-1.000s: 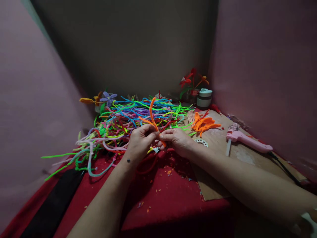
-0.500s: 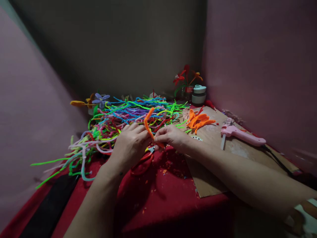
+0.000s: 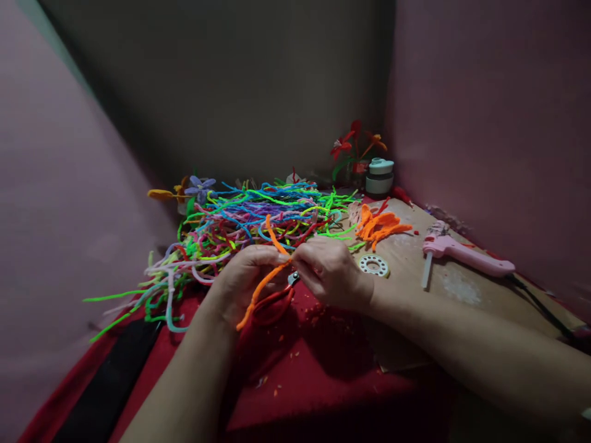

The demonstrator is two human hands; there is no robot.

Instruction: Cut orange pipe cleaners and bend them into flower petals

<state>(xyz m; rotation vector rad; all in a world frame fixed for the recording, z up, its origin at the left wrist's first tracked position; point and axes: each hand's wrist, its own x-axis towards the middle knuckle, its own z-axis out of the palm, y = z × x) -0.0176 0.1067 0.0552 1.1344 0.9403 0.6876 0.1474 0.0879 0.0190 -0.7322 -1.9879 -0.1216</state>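
Observation:
Between my two hands is an orange pipe cleaner (image 3: 262, 286), bent so that one end points up and the other hangs down to the left. My left hand (image 3: 247, 274) pinches it near its middle, fingers closed. My right hand (image 3: 325, 271) grips the same piece at the bend, its fingertips close to the left ones. Below the hands lies a pair of red-handled pliers or cutters (image 3: 274, 307), partly covered by the pipe cleaner and the hands. Behind them spreads a large heap of many-coloured pipe cleaners (image 3: 277, 206).
On the cardboard (image 3: 406, 307) at right are folded orange pipe cleaner pieces (image 3: 381, 226), a white holed ring (image 3: 373, 265) and a pink glue gun (image 3: 471, 253) with its cord. A lidded jar (image 3: 379, 178) and red flowers (image 3: 342, 146) stand behind. Orange scraps dot the red cloth (image 3: 295, 400).
The orange pipe cleaner now has a second length hanging down left. My right hand has turned over into a closed grip, and my left hand has rolled thumb-up. The view shifted slightly.

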